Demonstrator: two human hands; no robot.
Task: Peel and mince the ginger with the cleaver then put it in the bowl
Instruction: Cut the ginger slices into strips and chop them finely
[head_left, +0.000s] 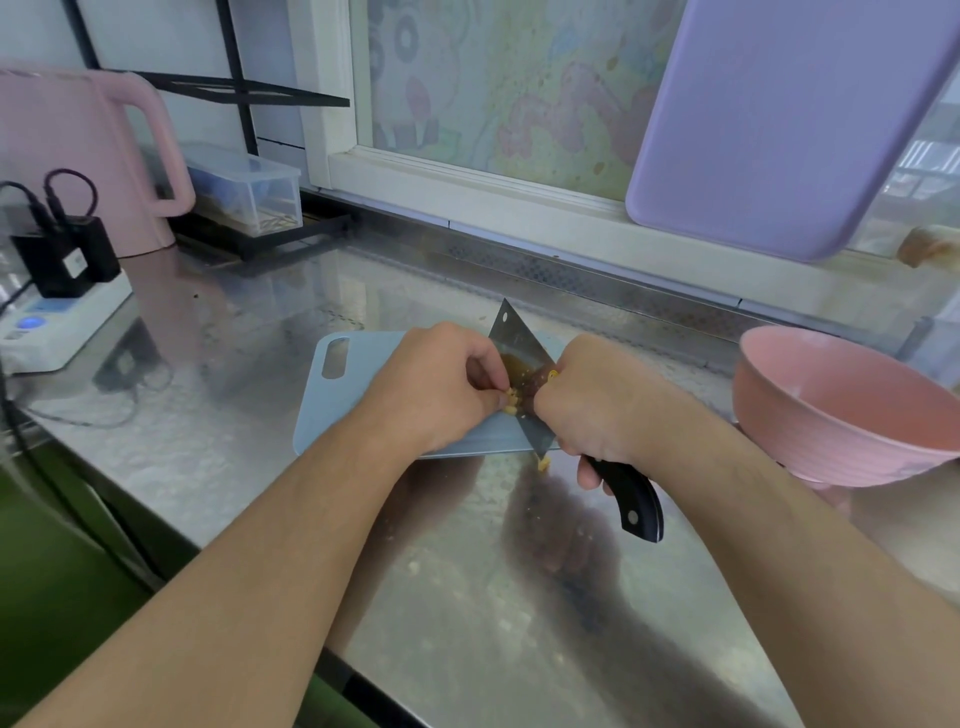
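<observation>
The right hand (597, 410) grips the steel cleaver with the black riveted handle (524, 374) high up, where blade meets handle; the left hand (441, 389) has its fingertips curled in, pinching the small heap of pale yellow minced ginger (511, 402) against the blade's flat on the pale blue plastic cutting board (363, 395). The step looks like mincing, or gathering the bits; doing it well probably means keeping the left fingertips tucked behind the knuckles, rocking the edge through the heap, and pulling strays back in, since a few crumbs (543, 464) lie on the steel tabletop (260, 322) just off the board's near edge. The cleaver's long axis runs diagonally; its tip points away and left toward the window, its handle back and right toward the person. The pink ribbed bowl (841, 410) waits to the right, near the board.
</observation>
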